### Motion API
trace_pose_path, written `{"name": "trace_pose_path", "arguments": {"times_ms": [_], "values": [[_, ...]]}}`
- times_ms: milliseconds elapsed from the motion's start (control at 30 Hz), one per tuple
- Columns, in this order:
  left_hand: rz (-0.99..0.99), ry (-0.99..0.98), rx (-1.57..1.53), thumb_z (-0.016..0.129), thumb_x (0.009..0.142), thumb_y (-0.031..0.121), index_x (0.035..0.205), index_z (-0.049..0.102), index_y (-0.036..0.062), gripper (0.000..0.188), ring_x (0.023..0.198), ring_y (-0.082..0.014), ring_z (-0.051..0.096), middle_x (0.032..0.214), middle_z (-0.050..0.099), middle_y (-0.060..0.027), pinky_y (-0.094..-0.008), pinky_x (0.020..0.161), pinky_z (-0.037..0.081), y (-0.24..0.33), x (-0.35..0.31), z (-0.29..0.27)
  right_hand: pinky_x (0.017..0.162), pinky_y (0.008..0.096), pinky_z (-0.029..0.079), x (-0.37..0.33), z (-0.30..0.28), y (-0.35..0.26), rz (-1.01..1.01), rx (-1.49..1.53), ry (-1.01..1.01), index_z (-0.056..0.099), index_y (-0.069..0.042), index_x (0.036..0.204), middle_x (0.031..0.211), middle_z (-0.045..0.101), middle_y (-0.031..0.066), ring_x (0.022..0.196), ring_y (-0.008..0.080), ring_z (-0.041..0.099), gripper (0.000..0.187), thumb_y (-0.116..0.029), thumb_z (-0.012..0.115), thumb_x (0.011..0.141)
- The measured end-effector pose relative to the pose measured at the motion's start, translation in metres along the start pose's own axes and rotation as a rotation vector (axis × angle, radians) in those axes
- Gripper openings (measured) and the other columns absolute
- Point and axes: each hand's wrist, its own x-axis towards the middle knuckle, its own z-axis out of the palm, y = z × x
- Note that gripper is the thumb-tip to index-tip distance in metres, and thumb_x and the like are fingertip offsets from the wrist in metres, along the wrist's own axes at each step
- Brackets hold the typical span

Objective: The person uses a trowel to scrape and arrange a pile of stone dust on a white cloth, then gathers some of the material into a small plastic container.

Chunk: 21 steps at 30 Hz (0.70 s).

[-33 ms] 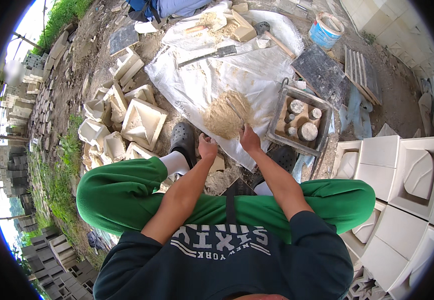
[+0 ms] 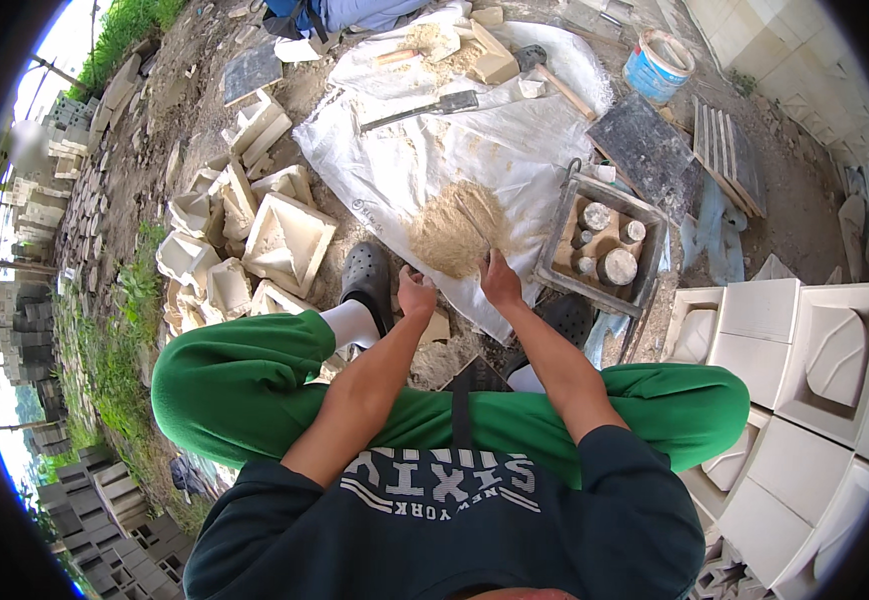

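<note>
A mound of tan, sand-like powder (image 2: 445,232) lies on a white woven sheet (image 2: 395,165) in front of me. My right hand (image 2: 500,280) is closed round the near end of a thin, slightly curved tool (image 2: 472,214). The tool's far part rests on the mound; its exact kind is hard to make out. My left hand (image 2: 417,293) is at the sheet's near edge, beside my dark clog (image 2: 366,275). Its fingers are curled, and anything in them is hidden. To the right of the mound stands a grey box frame (image 2: 552,262) with several round plugs in its mould.
Cream moulded blocks (image 2: 288,245) are heaped on the left. A long flat-bladed tool (image 2: 420,112) and a hammer (image 2: 560,85) lie on the sheet's far part. A blue-and-white bucket (image 2: 655,75) stands at far right, dark boards (image 2: 645,150) nearer, stacked pale blocks (image 2: 760,300) at near right.
</note>
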Motion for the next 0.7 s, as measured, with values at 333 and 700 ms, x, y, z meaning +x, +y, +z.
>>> {"name": "trace_pose_path", "arguments": {"times_ms": [333, 700], "values": [[-0.001, -0.012, -0.027, 0.065, 0.080, 0.017, 0.137, 0.041, 0.0035, 0.064, 0.094, -0.0270, 0.065, 0.102, 0.068, -0.0107, -0.0394, 0.084, 0.050, 0.005, -0.010, -0.001, 0.080, 0.0498, 0.048, 0.000, 0.000, -0.022, 0.210, -0.162, -0.320, 0.045, 0.000, 0.118, 0.110, 0.059, 0.0262, 0.095, 0.0427, 0.060, 0.042, -0.036, 0.045, 0.096], [-0.054, -0.029, 0.010, 0.062, 0.081, 0.018, 0.138, 0.040, 0.0039, 0.062, 0.093, -0.0282, 0.066, 0.099, 0.069, -0.0105, -0.0401, 0.084, 0.050, 0.000, -0.007, 0.005, 0.076, 0.0512, 0.049, -0.004, 0.002, -0.026, -0.101, 0.031, -0.043, 0.046, 0.000, 0.112, 0.103, 0.060, 0.0274, 0.094, 0.0442, 0.060, 0.040, -0.036, 0.046, 0.096]]}}
